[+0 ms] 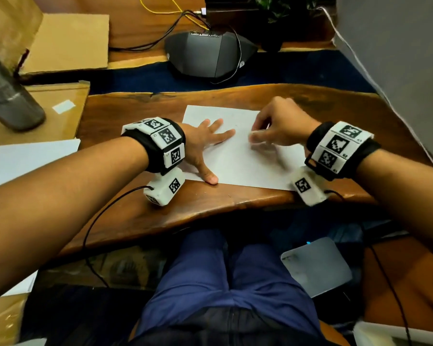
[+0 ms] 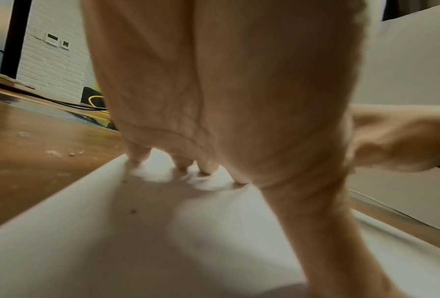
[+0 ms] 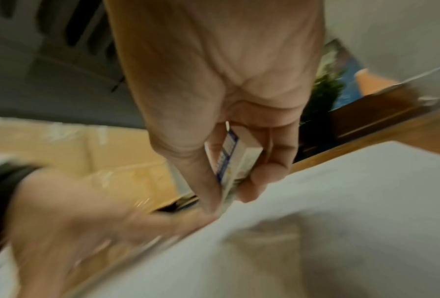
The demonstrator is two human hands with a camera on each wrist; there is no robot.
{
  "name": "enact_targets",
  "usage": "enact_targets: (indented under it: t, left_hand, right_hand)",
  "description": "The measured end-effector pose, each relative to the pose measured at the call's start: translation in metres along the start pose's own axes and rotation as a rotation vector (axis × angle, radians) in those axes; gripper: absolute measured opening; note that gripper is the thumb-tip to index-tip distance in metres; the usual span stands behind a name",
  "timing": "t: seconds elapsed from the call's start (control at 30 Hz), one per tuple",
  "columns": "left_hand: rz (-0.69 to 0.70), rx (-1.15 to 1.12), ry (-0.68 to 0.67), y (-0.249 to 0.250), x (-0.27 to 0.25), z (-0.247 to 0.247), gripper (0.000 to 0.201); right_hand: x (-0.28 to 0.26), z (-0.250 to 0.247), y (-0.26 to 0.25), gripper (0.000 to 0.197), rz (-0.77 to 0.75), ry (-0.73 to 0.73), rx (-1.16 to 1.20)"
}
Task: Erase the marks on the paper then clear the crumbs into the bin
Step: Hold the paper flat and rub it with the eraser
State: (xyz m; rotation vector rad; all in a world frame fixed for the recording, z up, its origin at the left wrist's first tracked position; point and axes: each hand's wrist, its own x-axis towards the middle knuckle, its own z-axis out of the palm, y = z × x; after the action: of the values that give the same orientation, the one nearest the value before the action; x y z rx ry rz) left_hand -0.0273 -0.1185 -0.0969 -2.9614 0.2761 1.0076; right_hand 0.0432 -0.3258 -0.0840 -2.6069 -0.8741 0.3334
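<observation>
1. While the left hand [image 1: 205, 141] lies flat with fingers spread and straight, it presses the white paper [image 1: 238, 168] down on the wooden desk [image 1: 125, 136]; the thumb reaches the sheet's near edge.
2. The right hand [image 1: 278, 126] hovers over the middle of the sheet, fingers curled; it is blurred in the head view.
3. In the right wrist view, thumb and fingers pinch a white eraser [image 3: 235, 159] in a blue-printed sleeve, its lower end at the paper [image 3: 341, 221].
4. From the left wrist view, the fingertips [image 2: 208, 168] touch the paper [image 2: 137, 242], and a few dark specks [image 2: 132, 211] lie on it near the left edge.
5. Pale crumbs [image 2: 61, 153] sit on the bare wood just beside that edge.
6. A grey wedge-shaped device [image 1: 205, 56] stands beyond the sheet, and a metal bottle [image 1: 8, 96] stands well apart at far left.
</observation>
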Motion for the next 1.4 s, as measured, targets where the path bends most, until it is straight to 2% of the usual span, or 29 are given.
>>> enact_targets:
  t: [0.17, 0.3, 0.33, 0.4, 0.57, 0.63, 0.73, 0.87, 0.93, 1.0, 1.1, 1.2, 1.4]
  left_hand:
    - [-0.013, -0.002, 0.031, -0.003, -0.006, -0.002, 0.127]
    - [-0.179, 0.123, 0.055, -0.002, -0.011, -0.006, 0.118]
    - [-0.177, 0.169, 0.083, 0.000, -0.012, -0.006, 0.118]
    - [-0.072, 0.225, 0.126, 0.008, -0.015, 0.000, 0.118]
    - [0.353, 0.292, 0.108, 0.061, -0.020, 0.031, 0.103]
    - [0.407, 0.230, 0.076, 0.069, -0.013, 0.034, 0.098]
    - [0.325, 0.115, 0.062, 0.053, 0.000, 0.023, 0.097]
    - [0.063, 0.065, 0.037, 0.016, 0.011, 0.003, 0.103]
    - [-0.096, 0.085, 0.078, 0.007, 0.016, 0.000, 0.109]
    - [-0.171, 0.111, 0.162, 0.008, 0.020, 0.002, 0.111]
    - [-0.044, 0.134, 0.230, 0.023, 0.026, 0.001, 0.111]
    - [0.064, 0.161, 0.213, 0.032, 0.037, -0.008, 0.107]
    - [0.045, 0.045, 0.167, 0.031, 0.051, -0.008, 0.100]
  right_hand:
    - [0.002, -0.007, 0.029, 0.014, 0.168, -0.128, 0.108]
    - [0.007, -0.007, 0.029, 0.016, 0.212, -0.130, 0.172]
    - [0.008, -0.007, 0.029, 0.016, 0.211, -0.132, 0.172]
    - [0.011, -0.006, 0.029, 0.016, 0.202, -0.138, 0.162]
    - [0.014, -0.005, 0.028, 0.016, 0.200, -0.138, 0.160]
    - [0.013, -0.005, 0.029, 0.016, 0.198, -0.135, 0.167]
    - [0.013, -0.003, 0.031, 0.017, 0.188, -0.126, 0.193]
    - [0.015, -0.003, 0.031, 0.017, 0.204, -0.132, 0.203]
    - [0.015, -0.003, 0.031, 0.018, 0.203, -0.131, 0.208]
    - [0.014, -0.002, 0.030, 0.019, 0.206, -0.118, 0.208]
    - [0.014, -0.001, 0.031, 0.020, 0.207, -0.103, 0.209]
    - [0.015, 0.000, 0.032, 0.020, 0.199, -0.105, 0.197]
    - [0.016, 0.001, 0.034, 0.020, 0.193, -0.104, 0.198]
